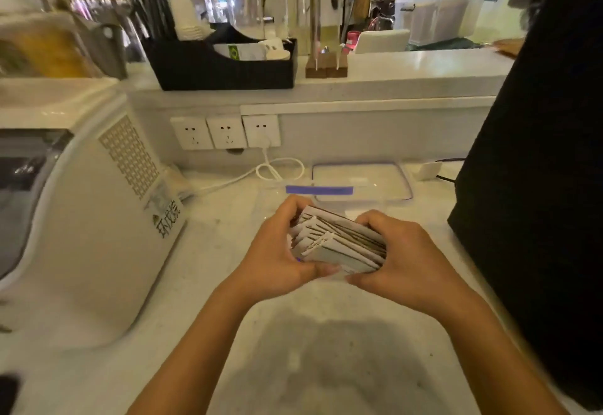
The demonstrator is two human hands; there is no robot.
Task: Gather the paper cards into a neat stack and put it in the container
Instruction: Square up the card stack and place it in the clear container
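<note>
A bundle of white paper cards (339, 241) stands on edge between both hands, its edges uneven and fanned at the left end. My left hand (277, 251) grips the left end, and my right hand (404, 258) grips the right end. The hands hold the cards low over a clear plastic container (318, 190) with a purple clip on its far rim; its walls are hard to make out. Behind it lies the clear lid (362, 181) with a purple seal, flat on the counter.
A white machine (98, 218) stands at the left. A large black object (538, 186) stands at the right. A white cable (270, 169) runs from wall sockets (225, 132) at the back. A black organiser (225, 65) sits on the raised ledge.
</note>
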